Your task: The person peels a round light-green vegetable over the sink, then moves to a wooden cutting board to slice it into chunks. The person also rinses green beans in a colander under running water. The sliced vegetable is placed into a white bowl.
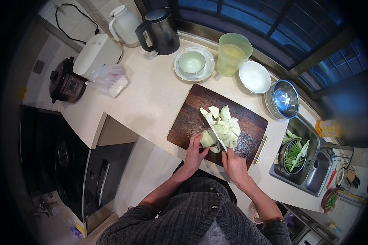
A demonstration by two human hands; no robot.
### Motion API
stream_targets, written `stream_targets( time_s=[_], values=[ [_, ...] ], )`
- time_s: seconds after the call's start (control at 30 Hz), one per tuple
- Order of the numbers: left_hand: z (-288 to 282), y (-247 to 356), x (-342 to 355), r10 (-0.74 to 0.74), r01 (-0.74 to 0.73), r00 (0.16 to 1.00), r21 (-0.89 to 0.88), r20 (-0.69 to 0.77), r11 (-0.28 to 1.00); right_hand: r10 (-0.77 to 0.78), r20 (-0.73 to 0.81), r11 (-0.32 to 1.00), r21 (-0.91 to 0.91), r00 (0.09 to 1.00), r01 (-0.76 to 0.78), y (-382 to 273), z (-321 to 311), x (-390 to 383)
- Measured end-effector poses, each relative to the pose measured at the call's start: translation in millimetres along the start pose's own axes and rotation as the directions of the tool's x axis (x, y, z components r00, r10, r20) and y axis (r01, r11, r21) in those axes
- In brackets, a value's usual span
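A dark wooden cutting board (184, 118) lies on the counter in front of me, tilted, with a metal handle at its right edge. My right hand (235, 164) is closed round the handle of a kitchen knife, whose blade (209, 128) points away to the upper left. My left hand (194, 154) holds a larger piece of pale green vegetable (206, 140) against the board, fingers close to the blade's left side. Chopped pale green chunks (225, 122) are heaped to the right of the blade. The knife handle is mostly hidden in my grip.
Behind the board stand a green bowl (192, 62) on plates, a pitcher (232, 53) of yellowish liquid, a white bowl (254, 77) and steel bowls (283, 99). A sink (310, 163) at right holds green vegetables (295, 154). A black kettle (164, 34) and plastic bag (109, 79) are at left.
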State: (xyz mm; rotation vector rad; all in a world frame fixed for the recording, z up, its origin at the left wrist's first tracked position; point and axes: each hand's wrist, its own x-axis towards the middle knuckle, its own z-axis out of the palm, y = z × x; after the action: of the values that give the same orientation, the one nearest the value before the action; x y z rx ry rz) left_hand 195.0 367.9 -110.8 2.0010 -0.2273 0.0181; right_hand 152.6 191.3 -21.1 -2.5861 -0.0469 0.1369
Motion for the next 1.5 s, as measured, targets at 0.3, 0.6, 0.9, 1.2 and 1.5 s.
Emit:
stream_targets(
  time_s=[0.3, 0.6, 0.9, 1.2, 1.5],
  values=[
    [1.7, -0.5, 0.2, -0.004, 0.003, 1.0, 0.069, 0.019, 0.998, -0.022, 0.075, 0.997, -0.075, 0.997, 0.028, 5.3, 30.2, 7.6],
    [-1.7, 4.0, -0.8, 0.013, -0.014, 1.0, 0.035, 0.014, 0.999, 0.05, 0.085, 0.997, 0.049, 0.995, -0.054, 19.9, 34.0, 21.4],
    [-0.5, 0.3, -2.3, 0.018, -0.019, 0.999, 0.022, 0.029, 1.0, 0.023, 0.044, 0.998, -0.062, 0.999, -0.021, -6.8, 5.4, -5.3],
    [-3.0, -1.6, -3.2, 0.02, -0.023, 0.999, 0.062, 0.046, 0.998, -0.009, 0.101, 0.998, -0.057, 0.995, 0.015, 10.9, 44.0, 15.8],
    [-3.3, 2.1, -3.9, 0.04, -0.04, 0.999, 0.016, 0.01, 0.999, 0.043, 0.06, 0.998, 0.047, 0.997, -0.046, 10.6, 23.4, 10.3]
  ],
)
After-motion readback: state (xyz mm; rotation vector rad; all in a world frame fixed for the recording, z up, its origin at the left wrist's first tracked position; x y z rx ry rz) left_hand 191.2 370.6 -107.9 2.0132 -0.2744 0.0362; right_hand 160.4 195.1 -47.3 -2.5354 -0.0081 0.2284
